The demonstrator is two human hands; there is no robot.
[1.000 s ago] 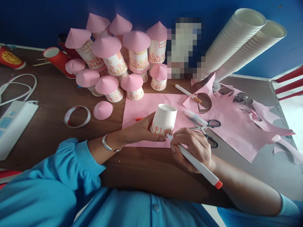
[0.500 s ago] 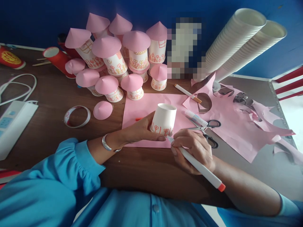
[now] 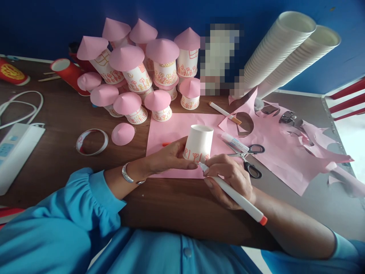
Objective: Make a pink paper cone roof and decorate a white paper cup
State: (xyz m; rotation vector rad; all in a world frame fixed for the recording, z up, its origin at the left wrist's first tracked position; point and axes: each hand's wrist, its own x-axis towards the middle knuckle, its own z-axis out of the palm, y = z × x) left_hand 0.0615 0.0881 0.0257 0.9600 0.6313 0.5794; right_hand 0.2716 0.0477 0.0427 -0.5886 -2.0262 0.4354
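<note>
My left hand point(image 3: 173, 155) is wrapped round a white paper cup point(image 3: 199, 140), thumb along its lower edge. Orange-red flowers and stems are drawn in a band near the end of the cup closest to me. In my right hand point(image 3: 229, 179) is a white marker point(image 3: 241, 199) with an orange end, gripped like a pen. Its tip is close to the cup's lower edge; whether it touches cannot be made out. Beneath the cup lies a pink paper sheet point(image 3: 162, 129). Scissors point(image 3: 252, 160) with dark handles and a glue stick point(image 3: 235, 142) rest right of the cup.
Several decorated cups with pink cone roofs point(image 3: 127, 57) stand at the back. A loose pink cone point(image 3: 123, 134) and a tape roll point(image 3: 92, 142) lie to the left, near a power strip point(image 3: 19, 156). Cut pink paper point(image 3: 285, 152) and tall cup stacks point(image 3: 279, 49) occupy the right.
The cup has turned slightly in my left hand, shifting the drawn flowers. My right hand and the marker have moved a little left and up. The whole view has shifted slightly.
</note>
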